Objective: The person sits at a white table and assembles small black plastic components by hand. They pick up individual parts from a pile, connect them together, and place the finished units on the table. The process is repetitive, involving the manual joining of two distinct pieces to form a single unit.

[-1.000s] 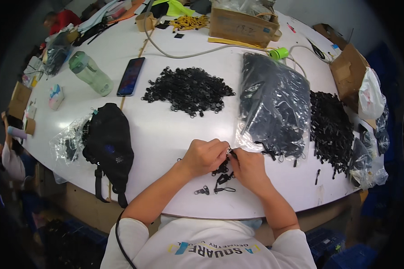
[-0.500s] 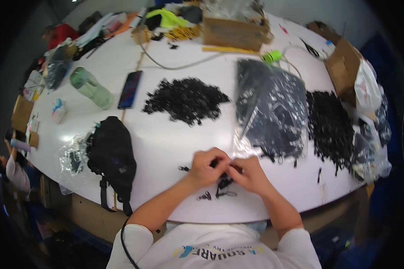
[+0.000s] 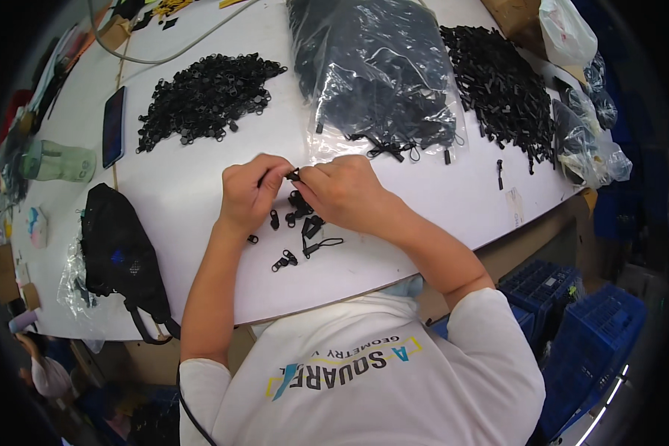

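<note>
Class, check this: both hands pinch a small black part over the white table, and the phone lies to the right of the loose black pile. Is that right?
Not quite. The head view shows the phone to the left of the pile. The rest holds: the left hand and right hand pinch a small black part over the white table.

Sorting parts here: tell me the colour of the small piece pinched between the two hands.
Black, as the head view shows: the small piece matches the loose black parts lying under the hands.

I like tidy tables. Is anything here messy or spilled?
Nothing looks broken or spilled. The small black parts lie in loose heaps on the white table, and a few strays sit apart near the clear bag. A black pouch hangs partly over the table's near edge. Both hands pinch one small black piece.
</note>
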Motion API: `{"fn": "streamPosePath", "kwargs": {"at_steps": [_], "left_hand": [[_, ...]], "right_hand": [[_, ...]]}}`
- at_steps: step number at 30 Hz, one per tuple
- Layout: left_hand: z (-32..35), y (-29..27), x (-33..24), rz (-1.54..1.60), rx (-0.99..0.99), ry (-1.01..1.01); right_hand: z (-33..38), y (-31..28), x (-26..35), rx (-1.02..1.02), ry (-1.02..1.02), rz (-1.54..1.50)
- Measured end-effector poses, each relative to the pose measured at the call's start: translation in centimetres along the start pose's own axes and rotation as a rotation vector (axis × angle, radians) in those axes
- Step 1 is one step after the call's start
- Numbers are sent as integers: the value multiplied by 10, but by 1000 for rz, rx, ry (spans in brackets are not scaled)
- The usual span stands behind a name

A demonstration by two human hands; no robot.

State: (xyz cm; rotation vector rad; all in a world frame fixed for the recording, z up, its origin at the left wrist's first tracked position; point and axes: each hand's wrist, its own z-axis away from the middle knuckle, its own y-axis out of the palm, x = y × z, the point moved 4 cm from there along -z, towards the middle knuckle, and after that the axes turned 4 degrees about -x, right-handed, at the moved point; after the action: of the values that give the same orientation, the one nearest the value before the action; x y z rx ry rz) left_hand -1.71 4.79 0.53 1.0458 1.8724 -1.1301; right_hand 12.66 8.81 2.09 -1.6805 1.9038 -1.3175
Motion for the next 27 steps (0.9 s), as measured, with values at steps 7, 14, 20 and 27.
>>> {"fn": "streamPosePath", "kwargs": {"at_steps": [7, 14, 20, 27], "left_hand": [[-3, -1, -2, -171, 217, 114], [-10, -16, 2, -94, 205, 71], [-4, -11, 24, 342, 147, -452], [-4, -7, 25, 676, 181, -666]], "right_hand": [[1, -3, -14, 93, -158, -53], [-10, -20, -28, 144, 68, -297], [-4, -86, -81, -376, 392, -711], [29, -100, -123, -1487, 531, -1005]]}}
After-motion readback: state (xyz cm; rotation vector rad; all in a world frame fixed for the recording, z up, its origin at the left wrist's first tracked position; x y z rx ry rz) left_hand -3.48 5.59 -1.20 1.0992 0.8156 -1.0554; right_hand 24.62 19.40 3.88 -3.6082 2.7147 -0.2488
